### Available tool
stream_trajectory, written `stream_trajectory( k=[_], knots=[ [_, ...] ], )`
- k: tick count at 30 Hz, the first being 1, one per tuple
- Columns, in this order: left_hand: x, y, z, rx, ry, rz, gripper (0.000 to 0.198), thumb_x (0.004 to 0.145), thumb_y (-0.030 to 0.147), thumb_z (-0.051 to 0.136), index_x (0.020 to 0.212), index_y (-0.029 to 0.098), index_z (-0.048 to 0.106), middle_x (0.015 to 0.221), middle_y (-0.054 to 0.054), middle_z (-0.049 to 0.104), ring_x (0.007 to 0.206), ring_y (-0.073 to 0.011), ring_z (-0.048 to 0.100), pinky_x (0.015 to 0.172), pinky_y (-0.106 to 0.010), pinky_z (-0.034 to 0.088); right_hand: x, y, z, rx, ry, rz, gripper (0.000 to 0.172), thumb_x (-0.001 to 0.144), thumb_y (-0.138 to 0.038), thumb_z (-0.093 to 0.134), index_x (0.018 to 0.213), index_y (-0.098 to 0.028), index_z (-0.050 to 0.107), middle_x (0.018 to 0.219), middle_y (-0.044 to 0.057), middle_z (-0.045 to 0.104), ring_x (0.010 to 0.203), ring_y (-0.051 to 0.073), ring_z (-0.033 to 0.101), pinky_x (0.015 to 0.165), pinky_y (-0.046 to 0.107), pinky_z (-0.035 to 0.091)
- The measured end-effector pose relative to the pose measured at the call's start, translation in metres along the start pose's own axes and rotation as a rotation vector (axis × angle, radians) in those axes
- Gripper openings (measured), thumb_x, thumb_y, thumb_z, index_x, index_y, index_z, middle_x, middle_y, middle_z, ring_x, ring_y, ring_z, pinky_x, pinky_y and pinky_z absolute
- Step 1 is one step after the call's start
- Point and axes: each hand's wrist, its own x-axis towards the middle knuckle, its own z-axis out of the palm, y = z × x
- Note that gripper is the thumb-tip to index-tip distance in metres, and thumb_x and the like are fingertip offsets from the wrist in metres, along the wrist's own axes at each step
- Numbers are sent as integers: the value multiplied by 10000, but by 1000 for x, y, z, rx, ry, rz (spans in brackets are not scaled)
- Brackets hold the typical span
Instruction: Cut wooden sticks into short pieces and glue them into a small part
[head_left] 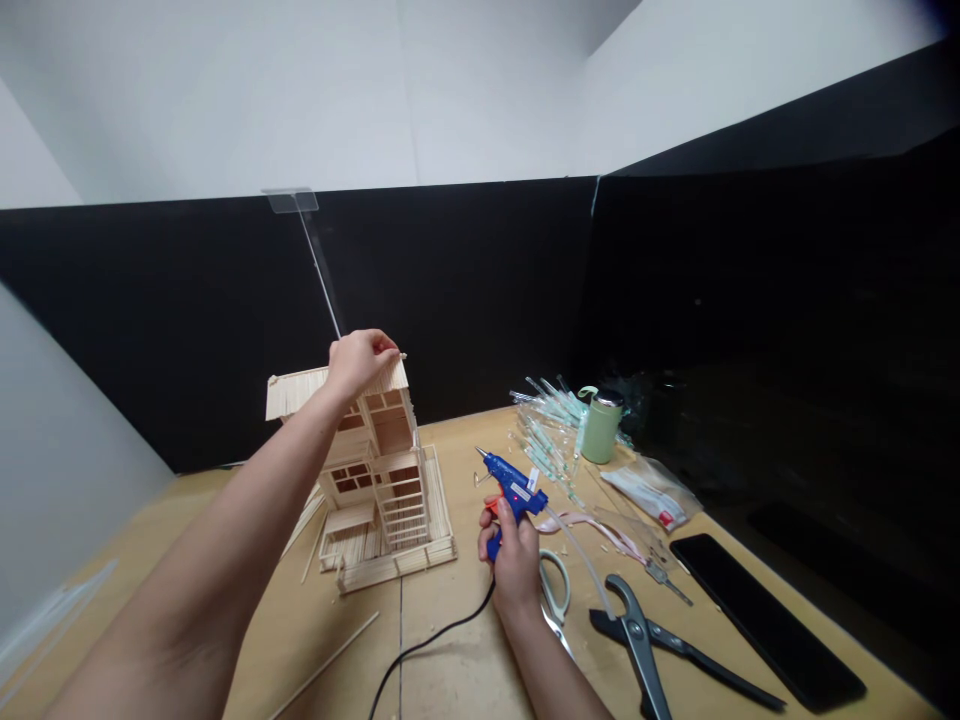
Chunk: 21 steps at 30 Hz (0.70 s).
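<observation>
Left hand (358,362) had fingers curled over the popsicle-stick house roof (300,392); right hand (514,560) had fingers wrapped round a blue hot glue gun (514,488) above the desk (465,650).

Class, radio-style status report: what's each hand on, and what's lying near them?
Left hand on stick house roof. Right hand gripping blue glue gun. Scissors, pliers nearby; black cord trailing.

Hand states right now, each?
Left hand: on the stick-house roof, grip unclear.
Right hand: closed, holding glue gun.
</observation>
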Motion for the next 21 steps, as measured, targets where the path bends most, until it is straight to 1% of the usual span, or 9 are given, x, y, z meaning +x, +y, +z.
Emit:
stream_trajectory(
  k=[5, 12, 17, 21],
  knots=[
    [-2, 0, 2, -14, 17, 11, 199, 844, 382, 667, 908, 252, 804, 939, -65, 799, 931, -253, 721, 861, -364, 477, 1, 1, -1, 6, -2, 4, 585, 720, -716, 772, 852, -161, 641, 648, -45, 587, 376, 51, 464, 361, 186, 329],
    [-3, -7, 3, -34, 37, 47, 264, 892, 391, 599, 983, 271, 816, 1027, -68, 805, 978, -252, 721, 898, -365, 478, 1, 1, -1, 1, -5, -3, 581, 719, -707, 778, 844, -155, 643, 649, -46, 591, 375, 47, 464, 365, 180, 309],
    [-5, -7, 2, -34, 53, 50, 269, 875, 403, 611, 988, 268, 815, 1020, -68, 800, 988, -257, 719, 910, -370, 479, 0, 0, -1, -2, -7, -1, 575, 717, -705, 776, 842, -161, 639, 642, -46, 590, 371, 51, 462, 361, 186, 309],
    [-7, -4, 1, -19, 46, 45, 241, 853, 390, 628, 943, 267, 815, 1009, -62, 801, 990, -259, 719, 907, -370, 477, 0, 1, 0, -3, -10, 6, 580, 717, -712, 772, 849, -162, 645, 644, -43, 595, 370, 55, 468, 356, 190, 308]
  ],
)
